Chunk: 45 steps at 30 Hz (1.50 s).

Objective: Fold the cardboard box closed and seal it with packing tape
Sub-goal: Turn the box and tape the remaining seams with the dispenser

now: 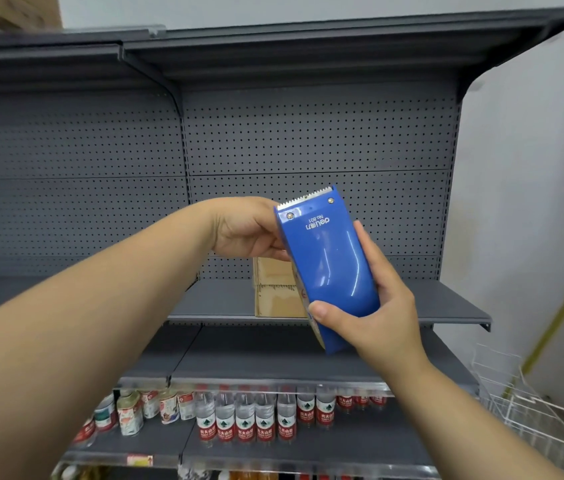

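I hold a blue tape dispenser (329, 265) up in front of me, its toothed metal blade pointing up and away. My right hand (374, 306) grips its lower body, thumb across the front and fingers along the right side. My left hand (249, 230) touches the dispenser's upper left edge near the blade; its fingertips are hidden behind the dispenser. Behind the dispenser, a small cardboard box (275, 289) sits on the grey middle shelf (447, 303), partly hidden, with a strip of tape across its top.
Grey perforated shelving (308, 140) fills the view. A lower shelf holds a row of water bottles (246, 420) and several cans (131, 414). A white wire basket (533, 403) stands at the lower right by the wall.
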Motion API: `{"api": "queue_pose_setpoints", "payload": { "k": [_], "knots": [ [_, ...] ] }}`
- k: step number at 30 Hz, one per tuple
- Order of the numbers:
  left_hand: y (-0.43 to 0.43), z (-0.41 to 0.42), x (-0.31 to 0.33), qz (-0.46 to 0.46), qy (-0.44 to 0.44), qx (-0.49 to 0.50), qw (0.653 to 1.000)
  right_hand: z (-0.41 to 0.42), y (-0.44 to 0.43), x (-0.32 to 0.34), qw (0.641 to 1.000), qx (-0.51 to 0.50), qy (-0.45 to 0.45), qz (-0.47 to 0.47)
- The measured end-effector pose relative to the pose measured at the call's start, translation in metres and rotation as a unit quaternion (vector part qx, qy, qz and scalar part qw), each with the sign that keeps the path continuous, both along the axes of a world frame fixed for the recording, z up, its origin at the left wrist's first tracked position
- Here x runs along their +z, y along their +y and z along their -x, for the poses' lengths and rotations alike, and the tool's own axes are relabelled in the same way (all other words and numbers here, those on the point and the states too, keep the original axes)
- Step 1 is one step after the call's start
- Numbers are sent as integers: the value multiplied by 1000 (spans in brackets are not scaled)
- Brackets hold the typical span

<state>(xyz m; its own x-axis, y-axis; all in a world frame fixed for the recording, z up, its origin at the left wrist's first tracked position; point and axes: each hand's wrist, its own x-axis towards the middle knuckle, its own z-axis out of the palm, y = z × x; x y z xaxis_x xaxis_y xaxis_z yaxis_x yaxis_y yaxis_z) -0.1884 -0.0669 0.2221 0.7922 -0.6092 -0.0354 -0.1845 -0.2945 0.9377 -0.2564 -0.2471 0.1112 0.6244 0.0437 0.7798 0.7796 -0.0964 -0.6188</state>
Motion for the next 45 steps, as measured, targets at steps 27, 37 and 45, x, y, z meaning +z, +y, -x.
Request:
{"api": "queue_pose_setpoints", "payload": {
  "k": [27, 37, 45],
  "knots": [
    [-3, 13, 27, -132, -158, 184, 961, 0, 23, -38, 998, -14, 67, 15],
    [5, -7, 25, -151, -211, 213, 942, -12, 31, -59, 992, 17, 123, -26],
    [36, -40, 29, -200, -243, 247, 916, -28, 55, -96, 980, 32, 193, -44]
  ]
}}
